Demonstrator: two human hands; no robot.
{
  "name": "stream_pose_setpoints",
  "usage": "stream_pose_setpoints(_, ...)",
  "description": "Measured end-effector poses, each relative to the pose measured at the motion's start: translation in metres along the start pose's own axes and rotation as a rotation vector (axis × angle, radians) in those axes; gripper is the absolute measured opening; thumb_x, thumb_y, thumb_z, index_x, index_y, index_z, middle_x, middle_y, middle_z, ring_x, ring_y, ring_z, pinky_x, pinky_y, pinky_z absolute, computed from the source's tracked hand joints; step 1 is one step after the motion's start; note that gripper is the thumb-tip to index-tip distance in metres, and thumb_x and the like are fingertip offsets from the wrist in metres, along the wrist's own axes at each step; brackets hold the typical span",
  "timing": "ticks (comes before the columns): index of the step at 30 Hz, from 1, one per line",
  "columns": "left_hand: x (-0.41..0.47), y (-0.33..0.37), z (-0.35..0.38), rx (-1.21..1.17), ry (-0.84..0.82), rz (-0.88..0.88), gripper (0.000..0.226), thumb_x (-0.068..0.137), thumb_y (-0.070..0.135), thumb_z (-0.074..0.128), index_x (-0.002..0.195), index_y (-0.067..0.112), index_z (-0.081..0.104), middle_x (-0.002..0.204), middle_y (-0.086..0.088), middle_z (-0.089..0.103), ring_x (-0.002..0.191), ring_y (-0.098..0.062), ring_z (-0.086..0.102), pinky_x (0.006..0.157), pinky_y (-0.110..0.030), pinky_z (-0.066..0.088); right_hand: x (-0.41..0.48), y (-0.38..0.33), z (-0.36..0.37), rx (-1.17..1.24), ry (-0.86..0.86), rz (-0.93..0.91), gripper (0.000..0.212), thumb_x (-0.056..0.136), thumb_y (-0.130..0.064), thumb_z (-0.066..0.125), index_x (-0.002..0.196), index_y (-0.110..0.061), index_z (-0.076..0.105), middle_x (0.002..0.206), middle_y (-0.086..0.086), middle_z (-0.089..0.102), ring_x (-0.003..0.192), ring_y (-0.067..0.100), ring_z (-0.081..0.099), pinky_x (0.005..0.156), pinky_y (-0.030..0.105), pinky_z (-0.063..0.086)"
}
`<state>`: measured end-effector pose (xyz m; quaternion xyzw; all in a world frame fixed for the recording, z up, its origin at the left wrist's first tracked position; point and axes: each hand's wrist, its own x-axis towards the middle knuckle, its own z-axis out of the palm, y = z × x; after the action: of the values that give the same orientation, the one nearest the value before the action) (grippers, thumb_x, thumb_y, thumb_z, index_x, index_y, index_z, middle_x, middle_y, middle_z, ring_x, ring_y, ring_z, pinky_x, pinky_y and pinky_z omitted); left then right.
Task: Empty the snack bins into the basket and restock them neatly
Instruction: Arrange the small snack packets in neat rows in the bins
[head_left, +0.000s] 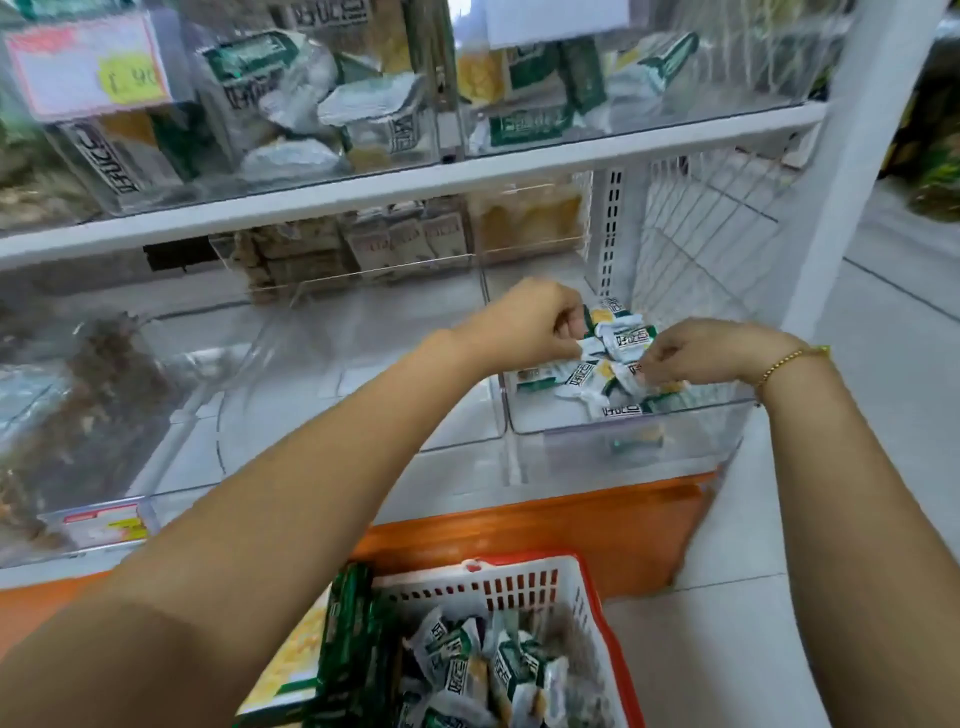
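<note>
Both my hands reach into the clear bin (639, 447) at the right end of the lower shelf. Small green-and-white snack packets (626, 340) lie in a loose heap inside it. My left hand (535, 319) pinches a packet at the heap's left side. My right hand (691, 353), with a gold bracelet on the wrist, pinches another packet at the heap's right side. Below me, the white basket with a red rim (582, 597) holds more of the same packets (498, 670) and green boxes (350, 644).
A clear bin (363, 395) in the middle of the lower shelf holds nothing. A bin of brown snacks (78, 415) sits at the left. The upper shelf (363, 197) carries bins of green-and-white packs. A white upright (852, 171) and wire mesh close the right side.
</note>
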<state>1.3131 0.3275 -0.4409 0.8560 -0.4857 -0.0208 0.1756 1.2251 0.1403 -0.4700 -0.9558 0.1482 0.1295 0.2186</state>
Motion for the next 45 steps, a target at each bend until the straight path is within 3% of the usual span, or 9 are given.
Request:
stream_pose_setpoints(4,0.048,-0.010,0.025,0.219,-0.254,-0.038,0.027,0.079,0.015,0.076,0.101,0.007,0.064,0.096,-0.006,0.066,0.080,-0.016,0.052,0.061,-0.024,0.038,0.028,0.008,0.005,-0.151,-0.087,0.045,0.035,0.086,-0.036,0.066,0.105,-0.007,0.069,0.103,0.009,0.067,0.101,0.027,0.062,0.092,0.036,0.049)
stream_pose_setpoints(7,0.080,-0.023,0.042,0.388,-0.457,-0.133,0.047,0.076,0.030,0.079,0.114,0.006,0.065,0.107,-0.008,0.065,0.090,-0.024,0.057,0.074,-0.030,0.045,0.043,0.004,0.014,-0.234,-0.199,0.052,0.028,0.079,-0.039,0.071,0.089,-0.013,0.067,0.079,0.002,0.060,0.080,0.021,0.058,0.076,0.031,0.050)
stream_pose_setpoints(14,0.118,-0.040,0.049,0.586,-0.609,-0.251,0.067,0.077,0.039,0.076,0.130,0.005,0.055,0.122,-0.009,0.061,0.105,-0.028,0.058,0.081,-0.032,0.045,0.057,-0.003,0.027,-0.404,-0.311,-0.002,0.043,0.090,-0.038,0.060,0.128,-0.018,0.057,0.122,0.004,0.061,0.100,0.023,0.063,0.091,0.037,0.053)
stream_pose_setpoints(19,0.122,-0.046,0.058,0.763,-0.796,-0.229,0.079,0.072,0.042,0.079,0.139,0.014,0.048,0.137,-0.005,0.052,0.120,-0.030,0.051,0.098,-0.043,0.046,0.054,-0.002,0.021,-0.475,-0.342,-0.050,0.033,0.089,-0.046,0.061,0.101,-0.015,0.061,0.083,0.000,0.054,0.082,0.020,0.052,0.077,0.031,0.046)
stream_pose_setpoints(25,0.121,-0.050,0.052,0.868,-0.782,-0.122,0.063,0.073,0.029,0.080,0.129,0.009,0.057,0.118,-0.005,0.061,0.106,-0.029,0.059,0.092,-0.040,0.051,0.058,0.009,-0.009,-0.336,-0.096,-0.026,0.040,0.087,-0.051,0.060,0.071,-0.017,0.047,0.081,0.001,0.047,0.073,0.015,0.044,0.057,0.024,0.032)
stream_pose_setpoints(31,0.114,-0.060,0.040,0.884,-0.689,-0.043,0.044,0.077,0.034,0.076,0.115,0.014,0.066,0.117,-0.006,0.062,0.111,-0.029,0.055,0.086,-0.033,0.049,0.063,0.011,-0.004,-0.325,-0.205,-0.012,0.064,0.092,-0.057,0.048,0.136,-0.010,0.048,0.139,0.007,0.047,0.124,0.023,0.046,0.098,0.031,0.040)
stream_pose_setpoints(36,0.119,-0.059,0.047,0.884,-0.673,0.070,0.058,0.077,0.026,0.076,0.131,0.026,0.055,0.128,-0.004,0.054,0.117,-0.028,0.046,0.080,-0.035,0.045,0.066,0.013,-0.001,-0.262,-0.272,0.012,0.040,0.087,-0.058,0.055,0.074,-0.022,0.045,0.078,-0.005,0.044,0.078,0.017,0.048,0.064,0.025,0.038)
stream_pose_setpoints(38,0.118,-0.052,0.055,0.902,-0.724,0.091,0.065,0.078,0.018,0.075,0.137,0.025,0.048,0.129,-0.005,0.052,0.116,-0.027,0.047,0.078,-0.033,0.043,0.064,0.012,0.002,-0.242,-0.297,0.001,0.040,0.086,-0.054,0.060,0.070,-0.023,0.040,0.072,-0.007,0.038,0.064,0.011,0.039,0.058,0.023,0.032)
stream_pose_setpoints(45,0.119,-0.048,0.064,0.622,-0.791,-0.024,0.075,0.073,0.027,0.081,0.137,0.019,0.044,0.123,-0.002,0.054,0.109,-0.023,0.051,0.084,-0.032,0.042,0.058,0.013,0.006,-0.215,-0.340,-0.029,0.053,0.081,-0.050,0.068,0.120,-0.016,0.057,0.118,0.000,0.055,0.102,0.018,0.050,0.083,0.029,0.046)
